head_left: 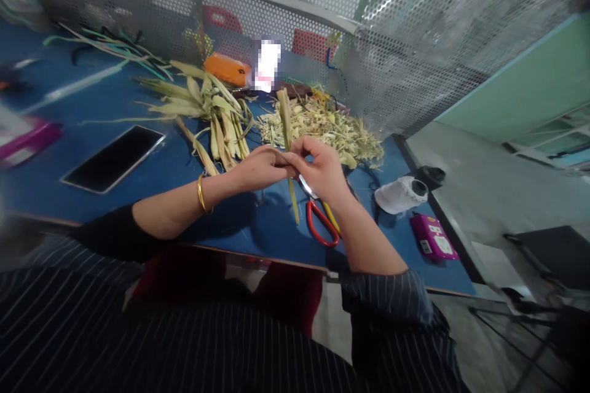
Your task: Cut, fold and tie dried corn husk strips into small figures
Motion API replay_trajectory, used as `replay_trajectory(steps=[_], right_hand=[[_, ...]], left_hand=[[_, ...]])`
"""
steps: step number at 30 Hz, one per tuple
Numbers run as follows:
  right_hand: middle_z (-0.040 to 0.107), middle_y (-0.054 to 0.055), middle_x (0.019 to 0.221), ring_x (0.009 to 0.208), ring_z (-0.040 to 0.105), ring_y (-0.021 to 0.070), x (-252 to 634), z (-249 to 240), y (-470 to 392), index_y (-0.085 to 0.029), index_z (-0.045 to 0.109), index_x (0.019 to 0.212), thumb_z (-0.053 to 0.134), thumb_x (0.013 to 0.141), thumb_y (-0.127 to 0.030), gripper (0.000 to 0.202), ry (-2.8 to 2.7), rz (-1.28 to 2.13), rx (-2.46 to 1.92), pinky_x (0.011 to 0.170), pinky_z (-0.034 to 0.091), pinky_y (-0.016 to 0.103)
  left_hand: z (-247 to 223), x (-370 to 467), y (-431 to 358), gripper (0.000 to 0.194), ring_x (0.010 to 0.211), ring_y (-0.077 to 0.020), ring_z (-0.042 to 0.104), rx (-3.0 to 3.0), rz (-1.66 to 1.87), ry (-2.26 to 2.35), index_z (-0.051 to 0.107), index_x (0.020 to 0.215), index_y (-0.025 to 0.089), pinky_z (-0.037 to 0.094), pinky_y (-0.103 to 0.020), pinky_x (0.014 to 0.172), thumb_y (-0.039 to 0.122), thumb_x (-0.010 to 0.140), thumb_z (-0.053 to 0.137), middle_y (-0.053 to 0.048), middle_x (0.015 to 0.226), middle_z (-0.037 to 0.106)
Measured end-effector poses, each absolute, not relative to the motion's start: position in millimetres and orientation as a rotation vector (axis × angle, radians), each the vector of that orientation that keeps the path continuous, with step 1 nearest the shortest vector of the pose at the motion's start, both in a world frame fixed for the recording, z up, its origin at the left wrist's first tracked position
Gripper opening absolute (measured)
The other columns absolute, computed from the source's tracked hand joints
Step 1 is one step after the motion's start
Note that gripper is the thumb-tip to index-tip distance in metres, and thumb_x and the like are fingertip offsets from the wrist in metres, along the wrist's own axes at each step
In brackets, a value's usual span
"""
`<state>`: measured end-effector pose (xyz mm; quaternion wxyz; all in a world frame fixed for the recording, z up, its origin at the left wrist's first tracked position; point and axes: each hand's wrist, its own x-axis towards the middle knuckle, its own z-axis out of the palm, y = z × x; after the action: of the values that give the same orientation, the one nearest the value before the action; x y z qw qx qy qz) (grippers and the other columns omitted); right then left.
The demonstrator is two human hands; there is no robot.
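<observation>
My left hand, with a gold bangle at its wrist, and my right hand meet above the near part of the table. Both are closed on a narrow strip of dried corn husk, which stands up past the fingers and hangs down below them. The fingertips overlap, so the exact pinch point is hidden. Under my right hand lies a pair of scissors with red and yellow handles, its blades partly covered. A bunch of long corn husks is behind my left hand. Beyond my right hand spreads a heap of husk scraps.
A dark-screened phone lies left on the blue table. Behind are an orange packet and a perforated metal screen. To the right are a white thread cone and a purple tissue pack near the edge.
</observation>
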<state>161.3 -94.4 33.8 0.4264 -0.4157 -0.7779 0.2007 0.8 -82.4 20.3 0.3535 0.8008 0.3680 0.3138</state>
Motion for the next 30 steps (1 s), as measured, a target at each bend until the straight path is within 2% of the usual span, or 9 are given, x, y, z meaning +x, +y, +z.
replay_trajectory(steps=[4, 9, 12, 17, 20, 22, 25, 30], right_hand=[[0.043, -0.005, 0.060, 0.059, 0.039, 0.0104, 158, 48, -84, -0.020, 0.045, 0.063, 0.060, 0.081, -0.025, 0.024, -1.920, 0.417, -1.069, 0.060, 0.033, 0.027], [0.046, -0.003, 0.062, 0.062, 0.043, 0.0119, 139, 51, -76, -0.021, 0.044, 0.062, 0.058, 0.081, -0.021, 0.023, -1.853, 0.199, -1.070, 0.062, 0.035, 0.028], [0.048, -0.003, 0.063, 0.063, 0.045, 0.0129, 127, 47, -72, -0.022, 0.043, 0.062, 0.058, 0.080, -0.020, 0.024, -1.867, 0.132, -1.064, 0.065, 0.037, 0.028], [0.054, -0.002, 0.065, 0.068, 0.052, 0.0142, 129, 45, -64, -0.022, 0.049, 0.063, 0.058, 0.084, -0.024, 0.022, -1.897, 0.069, -1.057, 0.073, 0.041, 0.030], [0.066, 0.002, 0.084, 0.087, 0.059, 0.0170, 144, 51, -62, -0.021, 0.061, 0.081, 0.056, 0.089, -0.029, 0.012, -1.878, -0.081, -1.000, 0.086, 0.042, 0.033], [0.068, 0.006, 0.097, 0.097, 0.060, 0.0188, 155, 53, -63, -0.021, 0.063, 0.094, 0.052, 0.092, -0.033, 0.017, -1.813, -0.137, -1.031, 0.089, 0.042, 0.034], [0.069, 0.005, 0.092, 0.087, 0.061, 0.0182, 165, 44, -64, -0.021, 0.063, 0.093, 0.047, 0.094, -0.039, 0.024, -1.906, -0.029, -1.171, 0.079, 0.043, 0.032], [0.069, 0.003, 0.078, 0.072, 0.059, 0.0165, 163, 15, -70, -0.020, 0.063, 0.085, 0.051, 0.093, -0.036, 0.022, -2.143, 0.031, -1.274, 0.072, 0.039, 0.029]], left_hand=[[28, 2, -77, 0.024, 0.066, -0.0119, 0.051, 2.117, 0.892, 0.891, 0.069, 0.070, 0.014, 0.037, -0.025, 0.065, 0.028, 0.081, 0.054, 0.001, 0.062, 0.055], [35, -9, -67, 0.027, 0.055, -0.0090, 0.035, 2.080, 0.889, 0.905, 0.053, 0.053, 0.015, 0.027, -0.025, 0.053, 0.027, 0.078, 0.055, 0.004, 0.054, 0.037], [33, -14, -61, 0.025, 0.055, -0.0092, 0.035, 2.107, 0.860, 0.900, 0.051, 0.052, 0.016, 0.027, -0.025, 0.054, 0.023, 0.075, 0.055, 0.004, 0.053, 0.034], [26, -11, -60, 0.023, 0.056, -0.0096, 0.040, 1.914, 0.894, 0.916, 0.055, 0.056, 0.015, 0.031, -0.024, 0.055, 0.026, 0.076, 0.061, 0.004, 0.054, 0.042], [26, -11, -62, 0.032, 0.052, -0.0085, 0.041, 1.520, 0.928, 0.898, 0.059, 0.062, 0.015, 0.031, -0.023, 0.051, 0.039, 0.082, 0.060, 0.001, 0.058, 0.050], [26, -15, -60, 0.036, 0.053, -0.0080, 0.046, 1.289, 0.937, 0.877, 0.066, 0.074, 0.013, 0.032, -0.022, 0.051, 0.046, 0.086, 0.057, -0.002, 0.066, 0.058], [21, -20, -54, 0.031, 0.060, -0.0079, 0.054, 1.093, 0.969, 0.832, 0.071, 0.087, 0.014, 0.039, -0.021, 0.058, 0.043, 0.086, 0.060, -0.005, 0.076, 0.064], [11, -17, -53, 0.020, 0.067, -0.0088, 0.059, 1.013, 1.029, 0.821, 0.072, 0.084, 0.014, 0.045, -0.021, 0.068, 0.034, 0.083, 0.066, -0.003, 0.071, 0.065]])
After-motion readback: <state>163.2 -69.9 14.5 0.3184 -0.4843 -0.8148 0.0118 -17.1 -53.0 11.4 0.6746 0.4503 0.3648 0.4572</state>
